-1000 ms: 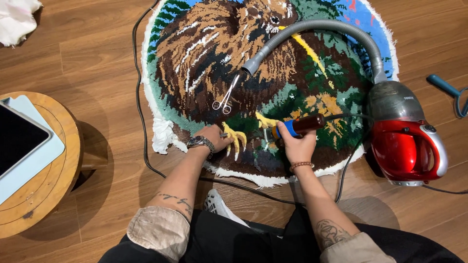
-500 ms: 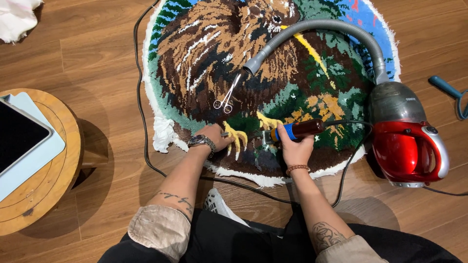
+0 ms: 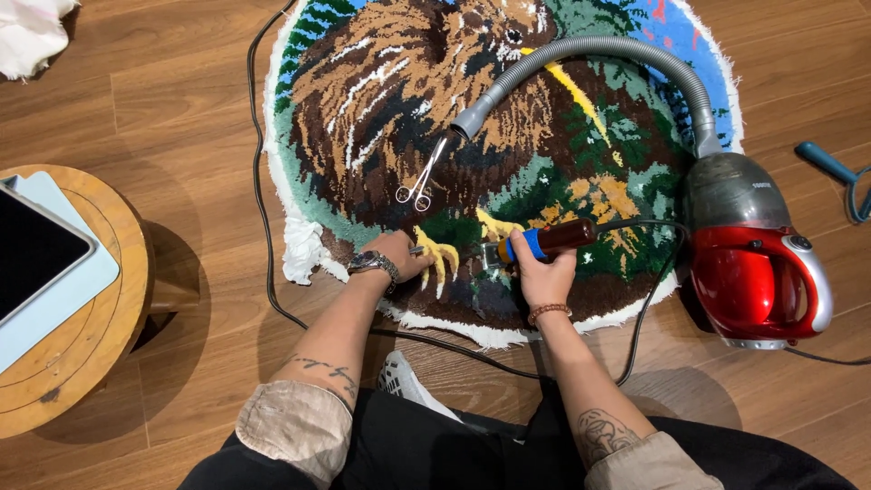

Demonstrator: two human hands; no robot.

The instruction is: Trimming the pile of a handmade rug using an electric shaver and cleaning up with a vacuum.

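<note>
A round tufted rug [image 3: 381,118] with a brown bird on green and blue lies on the wood floor. My left hand [image 3: 399,254], with a wristwatch, presses flat on the rug beside the yellow claw pattern [image 3: 437,259]. My right hand [image 3: 543,272] grips a corded trimmer [image 3: 549,241] with a blue and brown handle, its head resting on the pile near the yellow claws. Small scissors [image 3: 419,178] lie on the rug above my left hand.
A red and grey handheld vacuum [image 3: 753,263] sits at the rug's right edge, its grey hose [image 3: 599,50] arching over the rug. A black cord [image 3: 259,209] runs along the left. A round wooden stool [image 3: 82,308] holds a tablet [image 3: 32,254].
My right hand and the trimmer have shifted slightly left toward the yellow claws. My left hand stays pressed on the rug.
</note>
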